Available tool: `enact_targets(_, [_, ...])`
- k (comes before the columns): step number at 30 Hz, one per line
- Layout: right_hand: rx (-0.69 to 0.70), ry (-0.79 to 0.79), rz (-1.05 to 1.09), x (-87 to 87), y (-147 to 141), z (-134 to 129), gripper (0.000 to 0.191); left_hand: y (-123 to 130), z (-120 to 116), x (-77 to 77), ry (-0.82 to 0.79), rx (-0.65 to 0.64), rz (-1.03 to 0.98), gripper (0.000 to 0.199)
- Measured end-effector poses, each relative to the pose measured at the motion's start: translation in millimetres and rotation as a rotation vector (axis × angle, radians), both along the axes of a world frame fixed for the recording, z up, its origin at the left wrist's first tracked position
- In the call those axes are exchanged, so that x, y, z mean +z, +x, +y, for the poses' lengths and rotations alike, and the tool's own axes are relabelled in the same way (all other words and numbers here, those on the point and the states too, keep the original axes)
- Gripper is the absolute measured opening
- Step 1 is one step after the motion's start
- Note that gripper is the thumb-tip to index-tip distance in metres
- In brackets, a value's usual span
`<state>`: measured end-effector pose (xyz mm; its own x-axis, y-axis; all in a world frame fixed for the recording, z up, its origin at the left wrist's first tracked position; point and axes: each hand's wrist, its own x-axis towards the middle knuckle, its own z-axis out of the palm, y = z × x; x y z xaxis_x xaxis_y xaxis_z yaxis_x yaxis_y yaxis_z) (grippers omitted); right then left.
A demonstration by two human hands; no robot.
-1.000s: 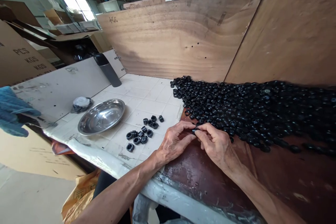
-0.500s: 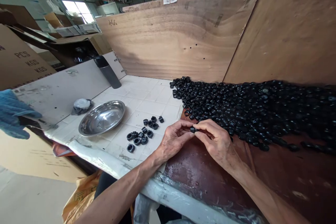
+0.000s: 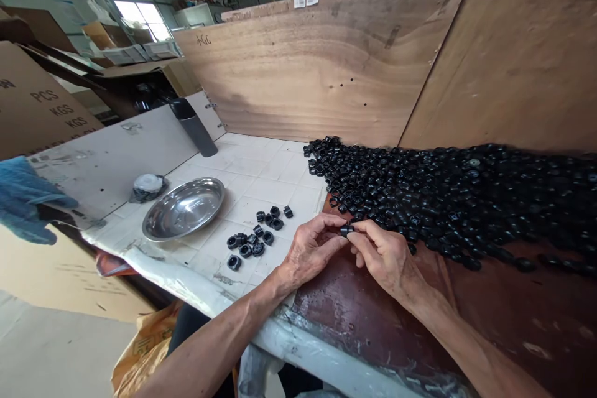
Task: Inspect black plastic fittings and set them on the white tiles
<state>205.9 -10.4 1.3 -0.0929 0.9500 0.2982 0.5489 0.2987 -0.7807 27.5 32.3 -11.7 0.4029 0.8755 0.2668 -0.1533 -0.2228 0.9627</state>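
Note:
A small black plastic ring-shaped part [image 3: 346,231] is pinched between my two hands over the front of the table. The thumb and fingers of my left hand [image 3: 313,247] grip it from the left. From the right, the thumb and forefinger of my right hand [image 3: 383,256] close on it. Beyond my hands spreads a large heap of similar black parts [image 3: 448,193], reaching to the right edge of the view. Left of my left hand lies a small loose group of black parts [image 3: 252,241] on the pale tabletop.
A shallow steel bowl [image 3: 183,209] rests on the white tabletop, with a plastic-wrapped item [image 3: 148,187] beside it. Farther back stands a dark grey bottle [image 3: 194,127]. A plywood board [image 3: 298,74] closes off the back. A blue glove [image 3: 28,199] hangs over the left side panel.
The fingers of my right hand have shifted around the black part, its lower fingers now curling below. Both hands stay in nearly the same place, and the view has moved slightly.

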Motion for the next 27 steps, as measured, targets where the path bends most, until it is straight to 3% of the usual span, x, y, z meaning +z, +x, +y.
enact_targets(3, [-0.048, -0.017, -0.063, -1.3, 1, 0, 0.038, -4, 1, -2.3, 0.226, 0.023, 0.127, 0.024])
enact_targets(5, [-0.068, -0.022, -0.086, -1.2, 0, 0, 0.046, -4, 1, -2.7, 0.266, 0.020, 0.151, 0.024])
enact_targets(11, [-0.056, 0.017, 0.030, 3.2, -2, -1, 0.022, 0, -1, 1.0, 0.001, 0.001, -0.040, 0.024])
enact_targets(16, [-0.099, 0.045, -0.050, 2.8, 1, -1, 0.040, -2, 0, 1.1, 0.042, 0.040, 0.035, 0.026])
enact_targets(19, [-0.079, 0.034, -0.015, 3.8, 1, -2, 0.031, -3, -1, 3.9, 0.029, 0.043, 0.013, 0.025])
enact_targets(22, [-0.060, 0.028, -0.039, 5.7, 0, -3, 0.034, -3, -1, 6.1, 0.015, 0.042, 0.009, 0.023])
enact_targets(25, [-0.053, 0.032, 0.034, 9.1, -1, -3, 0.017, -2, -1, 4.5, -0.002, 0.008, -0.018, 0.022])
enact_targets(27, [-0.091, 0.024, 0.036, 11.1, 0, -2, 0.017, -2, -1, 2.9, 0.021, 0.000, 0.009, 0.022])
